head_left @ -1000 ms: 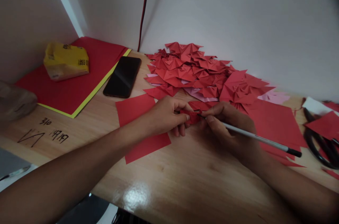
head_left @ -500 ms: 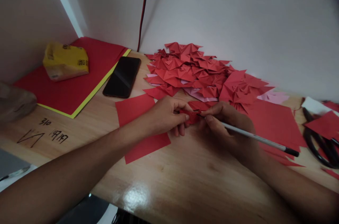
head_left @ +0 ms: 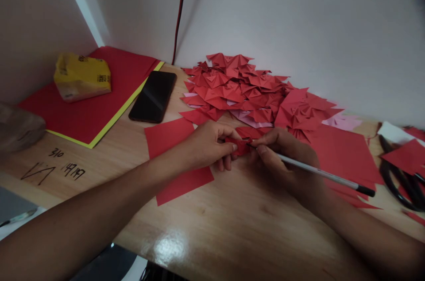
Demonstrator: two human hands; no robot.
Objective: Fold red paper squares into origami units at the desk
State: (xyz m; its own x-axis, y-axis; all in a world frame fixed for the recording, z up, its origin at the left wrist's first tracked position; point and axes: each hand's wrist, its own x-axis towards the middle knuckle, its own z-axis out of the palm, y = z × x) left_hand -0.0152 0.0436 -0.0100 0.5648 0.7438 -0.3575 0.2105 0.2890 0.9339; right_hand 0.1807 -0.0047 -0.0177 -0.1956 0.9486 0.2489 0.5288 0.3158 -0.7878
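My left hand (head_left: 212, 144) pinches a small folded red paper piece (head_left: 244, 146) between thumb and fingers. My right hand (head_left: 288, 159) is closed around a pen (head_left: 325, 175) with a pale barrel and black end, its tip at the right edge of the folded piece. Whether the tip touches the paper is hard to make out. Beneath my left hand and wrist lies a flat red paper sheet (head_left: 186, 186). Behind both hands rises a heap of folded red paper shapes (head_left: 232, 88), with some pink among them.
A black phone (head_left: 153, 97) lies left of the heap. Further left, a yellow packet (head_left: 83, 78) sits on large red sheets (head_left: 102, 115) with a yellow edge. At right are more red sheets (head_left: 352, 152) and black-handled scissors (head_left: 395, 181). Handwriting (head_left: 56, 168) marks the wooden tabletop (head_left: 215, 236).
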